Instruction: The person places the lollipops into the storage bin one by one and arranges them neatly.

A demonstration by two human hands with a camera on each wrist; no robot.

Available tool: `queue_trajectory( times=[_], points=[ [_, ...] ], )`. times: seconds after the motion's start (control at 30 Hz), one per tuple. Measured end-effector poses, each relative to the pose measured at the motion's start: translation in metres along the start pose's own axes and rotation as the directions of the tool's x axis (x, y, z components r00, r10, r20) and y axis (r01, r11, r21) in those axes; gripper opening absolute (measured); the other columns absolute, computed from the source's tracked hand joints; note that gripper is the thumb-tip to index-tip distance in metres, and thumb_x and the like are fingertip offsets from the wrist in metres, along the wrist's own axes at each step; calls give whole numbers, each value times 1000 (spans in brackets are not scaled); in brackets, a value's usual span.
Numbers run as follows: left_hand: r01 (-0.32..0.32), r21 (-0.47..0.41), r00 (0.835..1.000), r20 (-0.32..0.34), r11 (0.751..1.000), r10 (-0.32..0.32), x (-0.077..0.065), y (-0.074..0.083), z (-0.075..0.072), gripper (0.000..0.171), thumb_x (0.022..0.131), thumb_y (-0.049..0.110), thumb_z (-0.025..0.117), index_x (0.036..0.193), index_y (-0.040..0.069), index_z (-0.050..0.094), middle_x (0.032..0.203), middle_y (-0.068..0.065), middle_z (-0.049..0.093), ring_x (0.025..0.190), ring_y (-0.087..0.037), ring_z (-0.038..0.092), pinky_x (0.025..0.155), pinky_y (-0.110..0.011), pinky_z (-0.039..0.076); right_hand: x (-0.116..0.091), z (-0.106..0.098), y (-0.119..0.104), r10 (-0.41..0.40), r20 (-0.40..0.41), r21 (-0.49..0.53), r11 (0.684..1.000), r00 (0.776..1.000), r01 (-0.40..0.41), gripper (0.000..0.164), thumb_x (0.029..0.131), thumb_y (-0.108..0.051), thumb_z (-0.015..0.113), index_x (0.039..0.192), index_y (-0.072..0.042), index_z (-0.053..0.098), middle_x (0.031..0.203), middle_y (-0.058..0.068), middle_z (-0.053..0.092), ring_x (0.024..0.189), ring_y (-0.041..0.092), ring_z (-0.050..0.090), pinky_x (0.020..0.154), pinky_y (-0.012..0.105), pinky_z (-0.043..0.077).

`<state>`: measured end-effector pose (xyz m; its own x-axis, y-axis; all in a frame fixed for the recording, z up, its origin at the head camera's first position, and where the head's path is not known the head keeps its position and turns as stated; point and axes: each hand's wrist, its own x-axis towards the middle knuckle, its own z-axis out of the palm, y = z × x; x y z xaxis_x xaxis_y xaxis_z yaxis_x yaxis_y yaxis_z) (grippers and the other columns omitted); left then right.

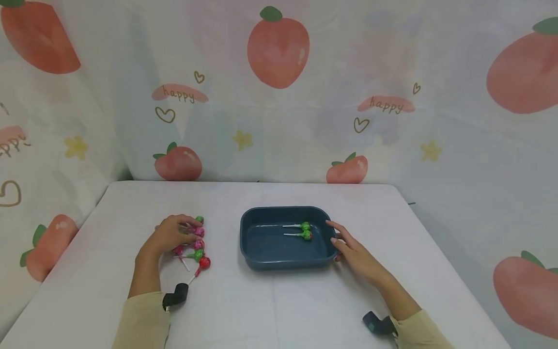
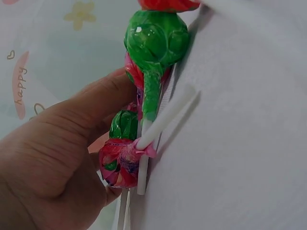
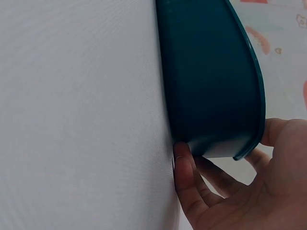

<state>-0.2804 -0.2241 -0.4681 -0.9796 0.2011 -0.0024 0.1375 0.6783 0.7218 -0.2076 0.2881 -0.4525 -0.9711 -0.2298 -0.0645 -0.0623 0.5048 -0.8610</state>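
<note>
A person's left hand [image 1: 174, 233] arched over a cluster of wrapped lollipops [image 1: 198, 254] at left center of the head view, fingers bent among the candies. The hand and candies masked its fingertips; whether they pinched a lollipop could not be told. A red lollipop [image 1: 205, 262] lay at the cluster's lower end on the white-covered tabletop [image 1: 244, 310], its stick running toward a black wrist device [image 1: 176, 294]. The pile's exact count was obscured.

In the left-wrist view, a green lollipop [image 2: 156, 40] stood out at upper center, while a red wrapper [image 2: 168, 4] was cut off by the top edge.

Near mid-frame in the head view, two mostly green lollipops [image 1: 307, 235] lay side by side inside a dark blue rectangular tub [image 1: 283, 265]. The right hand [image 1: 355, 252] rested against its right end, fingers spread; in the right-wrist view, the tub ran out of frame at the top, its interior unseen.
</note>
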Motion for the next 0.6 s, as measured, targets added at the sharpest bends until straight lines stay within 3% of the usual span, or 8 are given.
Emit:
queue_trajectory(
  times=[0.07,0.2,0.37,0.6],
  points=[
    [-6,1,1000,-2,1000,6,1,1,0,23,88,14,83,111,16,79,120,-13,69,117,-39,57,104,-82,7,0,0,-1,0,-3,-9,1000,1000,0,52,112,-33,46,162,-28,30,146,24,43,89,26,61,86,45,45],
    [-14,9,1000,-2,1000,14,2,1,0,21,88,12,82,109,15,80,110,-8,71,110,-37,60,104,-82,4,0,0,-1,4,-8,-23,1000,1000,-5,52,112,-34,46,162,-29,31,146,23,42,89,26,61,86,45,44],
    [4,28,1000,-9,1000,-4,1,3,0,22,87,16,84,109,15,80,108,-8,70,110,-35,57,101,-75,24,0,-1,-3,14,-10,-30,999,1000,-15,51,112,-35,45,161,-31,31,148,23,42,89,26,61,88,45,43],
    [5,49,1000,-14,999,-4,-1,7,-1,26,87,21,85,111,13,80,100,-6,67,103,-31,56,88,-54,45,0,0,0,14,-9,-28,999,1000,-14,53,112,-34,45,162,-29,29,150,25,41,90,25,61,88,46,44]
  ],
)
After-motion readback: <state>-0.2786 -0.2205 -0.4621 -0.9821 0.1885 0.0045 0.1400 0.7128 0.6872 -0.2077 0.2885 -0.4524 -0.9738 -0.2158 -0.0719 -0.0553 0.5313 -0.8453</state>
